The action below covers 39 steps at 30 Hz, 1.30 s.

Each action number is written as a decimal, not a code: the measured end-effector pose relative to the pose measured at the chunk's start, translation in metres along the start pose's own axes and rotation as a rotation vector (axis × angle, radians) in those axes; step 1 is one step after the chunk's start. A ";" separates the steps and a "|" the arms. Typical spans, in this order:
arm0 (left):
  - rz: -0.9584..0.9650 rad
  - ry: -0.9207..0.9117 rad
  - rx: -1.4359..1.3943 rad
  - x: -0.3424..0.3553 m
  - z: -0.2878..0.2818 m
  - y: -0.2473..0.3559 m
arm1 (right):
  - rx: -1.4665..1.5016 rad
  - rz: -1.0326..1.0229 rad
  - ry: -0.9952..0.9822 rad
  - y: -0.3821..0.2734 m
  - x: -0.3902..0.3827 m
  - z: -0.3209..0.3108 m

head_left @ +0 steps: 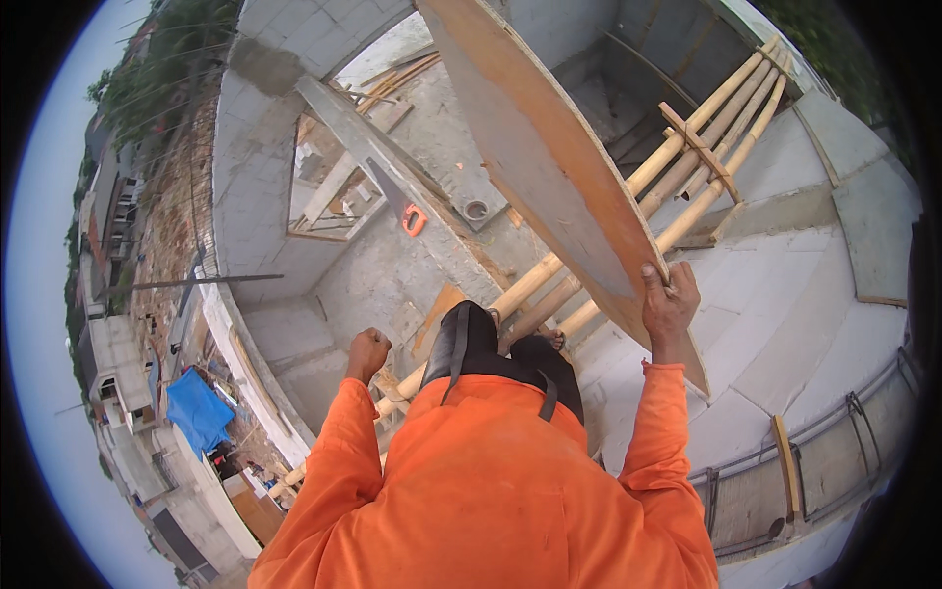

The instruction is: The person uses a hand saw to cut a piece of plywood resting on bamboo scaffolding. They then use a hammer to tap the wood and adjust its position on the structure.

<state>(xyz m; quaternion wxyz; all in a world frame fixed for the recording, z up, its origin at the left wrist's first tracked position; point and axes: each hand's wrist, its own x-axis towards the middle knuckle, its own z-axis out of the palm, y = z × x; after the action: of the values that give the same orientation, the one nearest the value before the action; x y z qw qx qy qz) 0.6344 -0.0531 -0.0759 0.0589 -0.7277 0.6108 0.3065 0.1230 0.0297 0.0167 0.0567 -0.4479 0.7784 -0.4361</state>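
Note:
My right hand (669, 302) grips the lower edge of a large brown plywood board (549, 157), which stands tilted and reaches up past the top of the view. My left hand (368, 351) is closed in a fist just above the lower end of several bamboo poles (687, 147); nothing shows inside the fist. The poles run side by side from the lower left to the upper right, tied by a short wooden crosspiece (699, 147). My orange sleeves and black boots (471, 344) are over the poles.
A hand saw with an orange handle (412, 218) lies on a grey plank (363, 137) across the block-walled pit below. Grey block walls (255, 147) surround it. A concrete ledge (785, 294) lies to the right, a blue tarp (199, 407) far below left.

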 end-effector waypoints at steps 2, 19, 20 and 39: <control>0.005 0.017 0.027 0.004 0.018 -0.031 | 0.010 -0.003 0.009 0.008 0.001 0.001; 0.247 -0.284 0.195 0.268 -0.024 0.018 | -0.329 0.148 0.249 0.015 0.010 0.095; 0.250 -0.303 0.161 0.284 -0.029 0.018 | -0.368 0.168 0.263 0.011 0.006 0.099; 0.231 -0.535 0.349 0.429 -0.061 0.047 | -0.763 0.850 0.200 0.012 -0.088 0.081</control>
<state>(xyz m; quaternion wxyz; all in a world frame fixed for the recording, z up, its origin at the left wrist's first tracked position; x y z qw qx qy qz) 0.6418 -0.4592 -0.2353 0.3057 -0.5263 0.6953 0.3822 0.2064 0.0467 -0.0683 -0.0124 -0.0412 0.9937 -0.1037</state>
